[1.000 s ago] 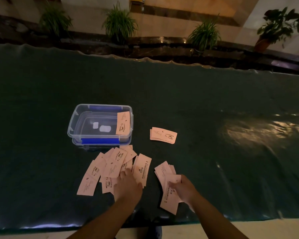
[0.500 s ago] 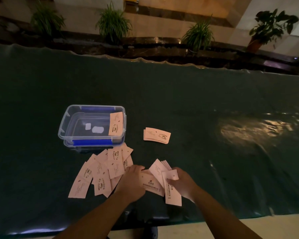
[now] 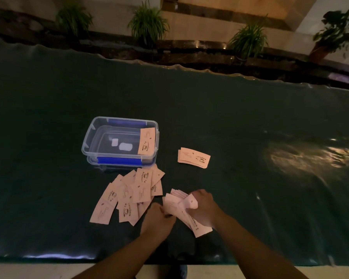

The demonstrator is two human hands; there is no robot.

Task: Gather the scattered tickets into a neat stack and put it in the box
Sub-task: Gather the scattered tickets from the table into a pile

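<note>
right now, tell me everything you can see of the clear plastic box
The clear plastic box is a shallow rectangular tub with rounded corners and blue strips on its near and far rims. It sits open and upright on the dark green table cover, apparently on its matching lid. One pink ticket leans against its right inner wall. Neither hand touches it.

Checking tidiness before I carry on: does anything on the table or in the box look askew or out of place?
Yes. One ticket leans tilted against the right inner wall of the clear box, not flat. The loose tickets in front of the box lie fanned and overlapping. The small stack to its right sits slightly skewed.
</note>
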